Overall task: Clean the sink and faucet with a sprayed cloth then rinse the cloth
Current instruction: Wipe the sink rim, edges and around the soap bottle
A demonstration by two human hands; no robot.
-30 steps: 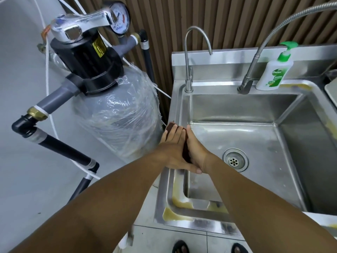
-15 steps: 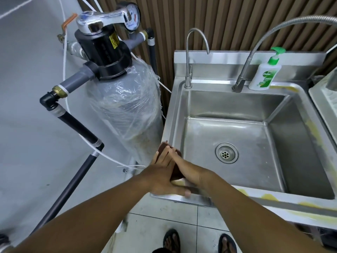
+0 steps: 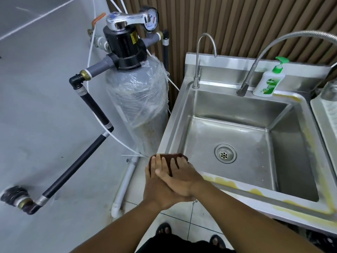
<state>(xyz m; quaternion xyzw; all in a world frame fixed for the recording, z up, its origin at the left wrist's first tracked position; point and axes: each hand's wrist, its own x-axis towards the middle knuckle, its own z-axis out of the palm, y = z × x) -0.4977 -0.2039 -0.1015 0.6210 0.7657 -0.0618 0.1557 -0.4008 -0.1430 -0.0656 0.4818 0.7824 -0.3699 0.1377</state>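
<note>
Under both palms: brown cloth, flat on the near-left corner of the sink rim. Right hand is stacked on left hand; fingers straight and splayed, pressing, not gripping. Just right of the fingertips: drain. Left: wrapped filter tank. Far ahead: gooseneck faucet, hose faucet, soap bottle.
</note>
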